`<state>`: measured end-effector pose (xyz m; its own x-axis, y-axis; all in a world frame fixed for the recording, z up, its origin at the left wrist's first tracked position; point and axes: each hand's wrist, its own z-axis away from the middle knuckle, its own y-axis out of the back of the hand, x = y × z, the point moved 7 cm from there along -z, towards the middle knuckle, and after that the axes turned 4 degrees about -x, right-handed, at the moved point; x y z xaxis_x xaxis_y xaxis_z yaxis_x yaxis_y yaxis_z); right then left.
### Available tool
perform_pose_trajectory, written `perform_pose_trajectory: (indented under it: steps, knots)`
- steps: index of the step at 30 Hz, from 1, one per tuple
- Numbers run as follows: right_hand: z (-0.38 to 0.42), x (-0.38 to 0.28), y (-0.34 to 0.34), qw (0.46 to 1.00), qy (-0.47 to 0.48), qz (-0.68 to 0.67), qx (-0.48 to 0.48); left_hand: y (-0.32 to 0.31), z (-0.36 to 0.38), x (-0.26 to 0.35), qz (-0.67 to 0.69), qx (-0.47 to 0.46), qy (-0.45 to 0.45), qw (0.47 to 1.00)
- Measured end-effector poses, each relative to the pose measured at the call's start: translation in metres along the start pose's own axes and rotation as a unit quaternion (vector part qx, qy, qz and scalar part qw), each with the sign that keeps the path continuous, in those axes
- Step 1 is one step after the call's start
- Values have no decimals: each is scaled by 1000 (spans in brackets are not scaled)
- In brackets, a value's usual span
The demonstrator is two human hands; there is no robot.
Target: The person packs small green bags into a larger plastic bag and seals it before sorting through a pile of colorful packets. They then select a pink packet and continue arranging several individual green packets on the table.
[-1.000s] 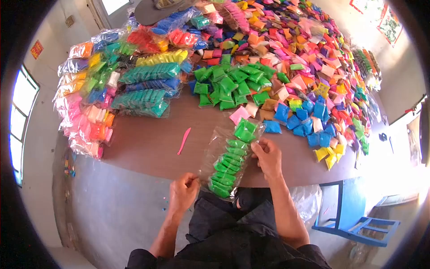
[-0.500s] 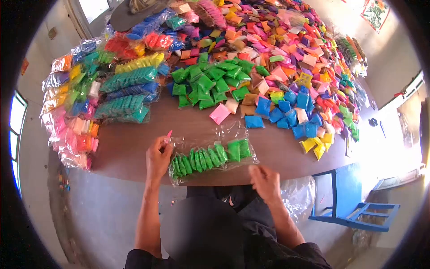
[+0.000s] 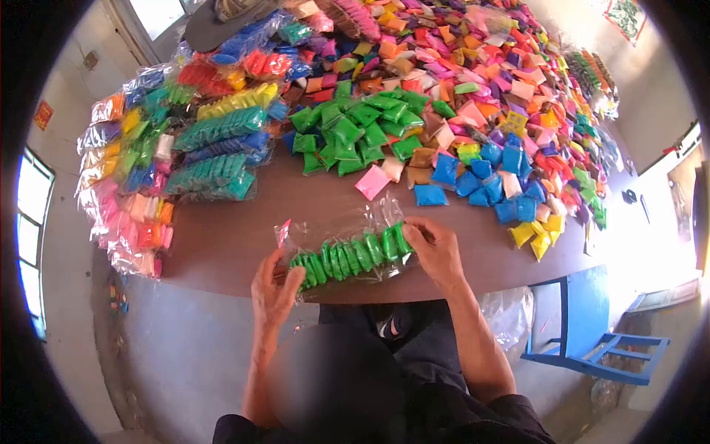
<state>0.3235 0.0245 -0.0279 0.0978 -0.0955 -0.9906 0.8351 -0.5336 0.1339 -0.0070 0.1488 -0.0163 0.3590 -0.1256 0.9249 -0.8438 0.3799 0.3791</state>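
A clear plastic bag with a row of green packets (image 3: 347, 257) lies near the table's front edge. My left hand (image 3: 276, 287) is at the bag's left end, thumb and fingers apart around its edge, touching the leftmost packets. At the right end, my right hand (image 3: 436, 251) pinches the last green packet and the plastic. A small pink piece (image 3: 284, 232) shows at the bag's upper left corner. Behind the bag are a pile of loose green packets (image 3: 347, 133) and a single pink packet (image 3: 372, 182).
Filled bags of coloured packets (image 3: 214, 177) are stacked at the left. A large heap of mixed packets (image 3: 473, 96) covers the back and right, with blue packets (image 3: 431, 195) at its front. A blue chair (image 3: 584, 318) stands at the right, beside clear plastic (image 3: 506, 314).
My right hand has moved up and left onto the bag's right end. My left hand has shifted down and opened its grip. The packets at the right end now stand more upright in the row.
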Motion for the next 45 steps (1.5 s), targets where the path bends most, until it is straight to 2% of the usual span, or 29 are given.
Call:
perform_pose_trajectory:
  steps: [2,5,8,11,14,20,23,26,29,32,35,39,45]
  knots:
    - [8,-9,-5,1000,27,14,-2,0,1,6,-34,-10,-27,999]
    - [20,-6,-2,999,-33,-28,-3,-2,-2,19,-109,4,-93,990]
    - [23,-6,17,999,-28,-19,42,-4,-9,20,-109,-6,-82,991]
    - [24,-2,32,998,-11,18,61,-3,-13,14,-76,-7,-42,996]
    - [26,-4,34,995,35,2,94,-6,-16,11,-88,-36,-97,991]
    - [37,-9,31,987,91,67,118,-15,-16,38,-134,-53,-131,981]
    - [39,-3,31,983,99,87,130,-14,-22,12,-48,-74,-4,996]
    - [40,5,34,983,89,90,136,-8,-34,-5,-19,-61,12,998]
    - [39,6,35,984,71,75,146,-15,-32,5,60,-63,-46,995]
    - [37,7,37,983,83,65,149,-4,-35,-16,69,-28,-27,997]
    - [36,9,38,987,73,82,113,-1,-26,-14,75,-37,97,992]
    - [38,-7,34,1000,18,14,19,-2,-20,-16,45,-101,117,987]
    - [34,4,39,1000,-9,-1,-11,-6,-21,-15,11,-107,104,989]
